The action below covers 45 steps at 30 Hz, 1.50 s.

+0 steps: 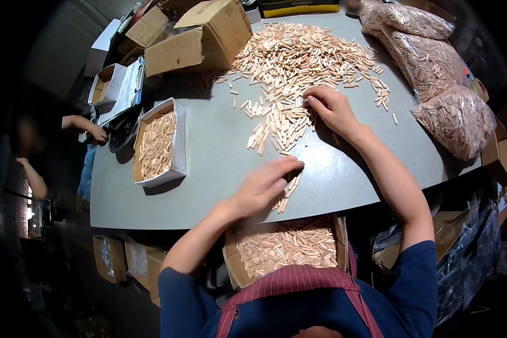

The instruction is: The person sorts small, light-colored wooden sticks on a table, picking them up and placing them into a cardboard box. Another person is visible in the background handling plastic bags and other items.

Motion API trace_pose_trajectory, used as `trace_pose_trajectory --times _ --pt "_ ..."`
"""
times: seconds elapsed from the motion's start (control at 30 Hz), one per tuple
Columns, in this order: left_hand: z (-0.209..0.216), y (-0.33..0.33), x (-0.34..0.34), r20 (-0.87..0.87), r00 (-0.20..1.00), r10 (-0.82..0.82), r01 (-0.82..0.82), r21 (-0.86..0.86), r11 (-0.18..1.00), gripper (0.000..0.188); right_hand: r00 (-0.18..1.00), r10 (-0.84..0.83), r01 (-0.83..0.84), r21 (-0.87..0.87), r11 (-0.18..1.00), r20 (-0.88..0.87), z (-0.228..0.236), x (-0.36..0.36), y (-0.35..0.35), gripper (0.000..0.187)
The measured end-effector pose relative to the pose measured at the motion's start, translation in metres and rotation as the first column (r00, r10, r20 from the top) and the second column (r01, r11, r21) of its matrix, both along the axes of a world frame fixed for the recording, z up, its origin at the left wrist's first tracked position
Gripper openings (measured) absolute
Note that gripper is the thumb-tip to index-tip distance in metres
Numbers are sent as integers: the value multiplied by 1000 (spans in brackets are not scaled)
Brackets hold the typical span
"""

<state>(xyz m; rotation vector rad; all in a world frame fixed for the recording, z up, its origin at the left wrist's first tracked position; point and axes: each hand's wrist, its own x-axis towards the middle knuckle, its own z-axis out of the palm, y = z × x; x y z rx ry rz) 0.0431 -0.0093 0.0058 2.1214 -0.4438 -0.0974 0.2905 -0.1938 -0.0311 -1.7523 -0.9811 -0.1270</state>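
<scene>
Short, pale wooden dowel pins [298, 53] lie in a large heap at the table's far middle, with a trail running toward me. At the trail's right edge is my right hand [335, 111], its fingers bent and thumb close to them; whatever they may hold is hidden. Nearer me, my left hand [265, 185] is slightly blurred, its fingers stretched out low over the tabletop. A small group of dowels [289, 197] lies beside and partly under it. Below the table's front edge, a cardboard box [228, 265] full of dowels sits against my apron.
A white carton [180, 141] filled with dowels stands at left on the grey table [208, 197]. Behind it is an open cardboard box [222, 39]. Clear bags [422, 67] of dowels lie along the right edge. Another person's hand [98, 134] shows at far left.
</scene>
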Motion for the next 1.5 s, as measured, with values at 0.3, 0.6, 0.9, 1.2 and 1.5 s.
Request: trace_pose_trajectory --times 0.3,0.6,0.9,1.2,1.5 --pt "0 -9 -40 40 925 -378 379 -35 925 41 938 102 -83 71 994 -332 6 -5 -1 20" --pt "-18 34 -26 167 886 432 -446 57 893 50 930 59 39 256 966 -362 4 0 0 25" --pt "-12 18 50 375 884 278 -450 528 720 121 985 -116 137 173 975 -126 -3 7 2 39" --pt "-6 13 96 359 932 44 -277 632 723 109 989 -139 134 84 987 52 6 -6 5 36" --pt "-3 4 62 360 926 -112 -168 662 730 83 997 -66 68 56 996 -26 1 3 1 31"
